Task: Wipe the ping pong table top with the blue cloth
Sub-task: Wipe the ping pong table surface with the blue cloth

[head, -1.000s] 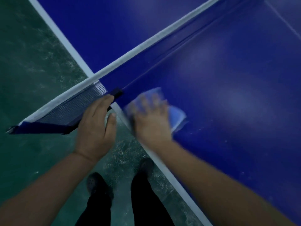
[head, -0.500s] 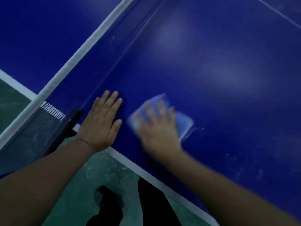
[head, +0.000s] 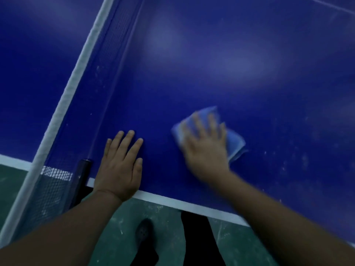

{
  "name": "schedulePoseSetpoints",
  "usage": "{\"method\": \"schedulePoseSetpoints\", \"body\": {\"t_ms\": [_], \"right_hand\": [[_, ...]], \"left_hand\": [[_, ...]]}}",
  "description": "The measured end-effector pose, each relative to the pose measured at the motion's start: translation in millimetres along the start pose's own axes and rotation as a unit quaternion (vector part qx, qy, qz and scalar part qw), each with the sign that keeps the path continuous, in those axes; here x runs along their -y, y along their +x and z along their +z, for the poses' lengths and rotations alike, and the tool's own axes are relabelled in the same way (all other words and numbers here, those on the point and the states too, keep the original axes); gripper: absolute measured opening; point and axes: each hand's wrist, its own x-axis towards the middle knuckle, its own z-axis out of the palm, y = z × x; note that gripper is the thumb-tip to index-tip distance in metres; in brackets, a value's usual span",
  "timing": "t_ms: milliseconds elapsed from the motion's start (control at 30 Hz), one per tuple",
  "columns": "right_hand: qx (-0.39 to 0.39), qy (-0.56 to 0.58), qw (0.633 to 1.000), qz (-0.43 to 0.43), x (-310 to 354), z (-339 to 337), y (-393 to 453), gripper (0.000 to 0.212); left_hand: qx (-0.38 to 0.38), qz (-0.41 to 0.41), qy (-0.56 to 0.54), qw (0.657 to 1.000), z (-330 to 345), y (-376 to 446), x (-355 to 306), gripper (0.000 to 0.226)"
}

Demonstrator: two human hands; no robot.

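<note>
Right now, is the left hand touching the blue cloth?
Apart. The head view shows bare table top between the left hand and the blue cloth.

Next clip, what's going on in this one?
A person is wiping a ping pong table top with a blue cloth. The right hand presses flat on the cloth, blurred with motion, a little way in from the near white edge line. The left hand rests flat on the table beside the net and its post. Pale specks show on the surface to the right of the cloth.
</note>
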Motion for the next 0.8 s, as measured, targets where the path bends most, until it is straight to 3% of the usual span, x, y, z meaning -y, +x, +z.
{"method": "schedulePoseSetpoints", "body": {"t_ms": [67, 133, 200, 267, 300, 333, 467, 533, 600, 667, 700, 733, 767, 800], "right_hand": [[0.052, -0.007, 0.989, -0.142, 24, 3, -59, 0.05], [0.052, -0.036, 0.986, -0.152, -7, -3, -64, 0.051], [0.0, -0.044, 0.998, 0.036, -47, -14, -46, 0.052], [-0.028, 0.015, 0.956, 0.293, -64, -23, -26, 0.053], [-0.038, 0.035, 0.928, 0.368, -51, -23, -19, 0.055], [-0.047, 0.03, 0.924, 0.378, -24, -17, -17, 0.056], [-0.025, 0.01, 0.996, 0.089, 79, 18, -41, 0.05], [-0.01, -0.01, 0.996, 0.091, 48, 10, -66, 0.049], [-0.02, -0.047, 0.968, 0.244, -21, -4, -101, 0.054], [-0.028, -0.002, 0.885, 0.466, -79, -22, -141, 0.057], [-0.04, 0.038, 0.833, 0.551, -84, -30, -149, 0.059], [-0.053, 0.04, 0.803, 0.592, -72, -29, -147, 0.06], [-0.049, 0.022, 0.81, 0.584, -49, -22, -136, 0.061], [-0.044, 0.006, 0.845, 0.533, -18, -11, -125, 0.061]], "left_hand": [[0.004, -0.002, -0.005, 1.0, 0, -1, 1, 0.058], [0.003, 0.001, -0.007, 1.0, 3, -1, 3, 0.059], [-0.008, 0.004, -0.012, 1.0, 3, -2, 4, 0.059], [-0.022, 0.025, -0.015, 0.999, 4, -3, 5, 0.058], [-0.025, 0.041, -0.015, 0.999, 4, -4, 6, 0.058], [-0.024, 0.058, -0.014, 0.998, 5, -6, 8, 0.059], [-0.016, 0.089, 0.001, 0.996, 7, -5, 9, 0.059], [-0.013, 0.087, 0.004, 0.996, 8, -5, 9, 0.058], [-0.012, 0.082, 0.004, 0.997, 9, -5, 8, 0.057], [-0.011, 0.08, 0.005, 0.997, 9, -4, 6, 0.057], [-0.011, 0.08, 0.005, 0.997, 8, -4, 6, 0.057], [-0.01, 0.081, 0.003, 0.997, 8, -4, 4, 0.057], [-0.009, 0.079, 0.002, 0.997, 7, -4, 3, 0.057], [-0.008, 0.077, 0.0, 0.997, 6, -4, 2, 0.058]]}}
